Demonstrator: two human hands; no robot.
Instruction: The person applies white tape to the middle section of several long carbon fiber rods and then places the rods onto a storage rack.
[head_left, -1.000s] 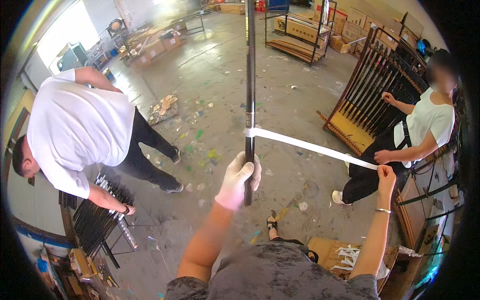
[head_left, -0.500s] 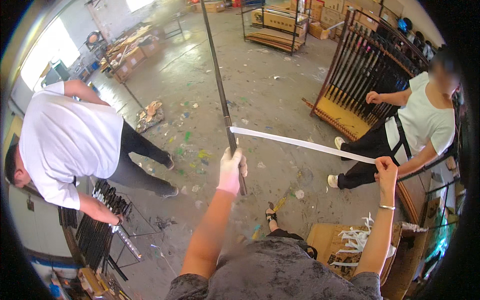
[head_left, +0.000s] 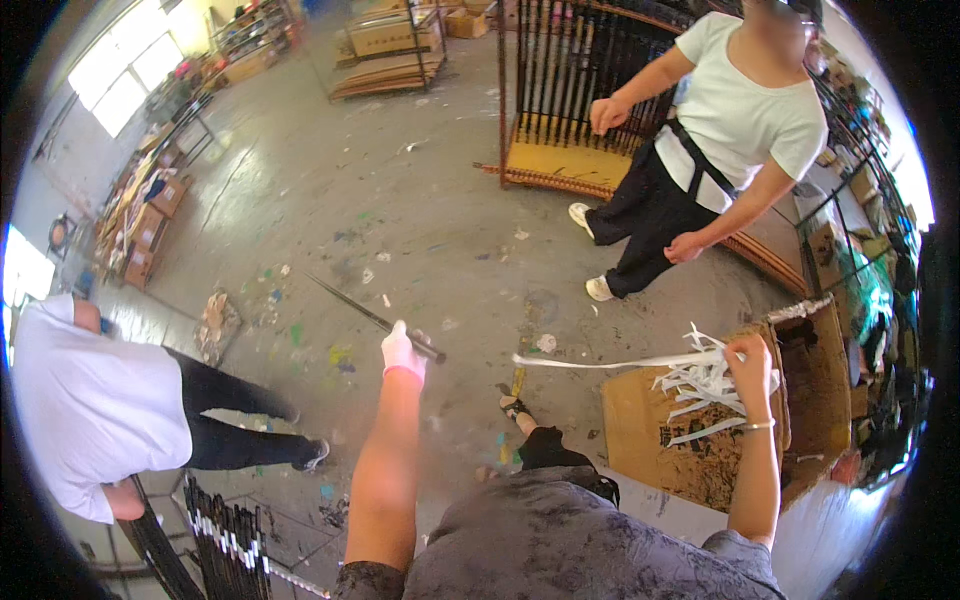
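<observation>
My left hand [head_left: 404, 352], in a pale glove, is closed round a dark, slender rod [head_left: 350, 301] near its thicker end. The rod's thin end points away to the upper left. At the right, my bare right hand [head_left: 748, 372] pinches a long white strip [head_left: 600, 363]. That strip stretches leftward, and its far end hangs free in the air, apart from the rod. Below and beside my right hand, several loose white strips [head_left: 695, 395] hang in a tangle over a cardboard box [head_left: 640, 440].
A person in a white top [head_left: 765, 110] stands at the right, before a rack of dark rods [head_left: 580, 80]. Another person [head_left: 110, 390] bends at the lower left beside bundled black rods [head_left: 225, 545]. Cardboard boxes [head_left: 150, 225] line the left side.
The strip's far end has come off the rod. The rod has swung from near upright to a leftward tilt. My view has turned right; the left person has moved away from the rods.
</observation>
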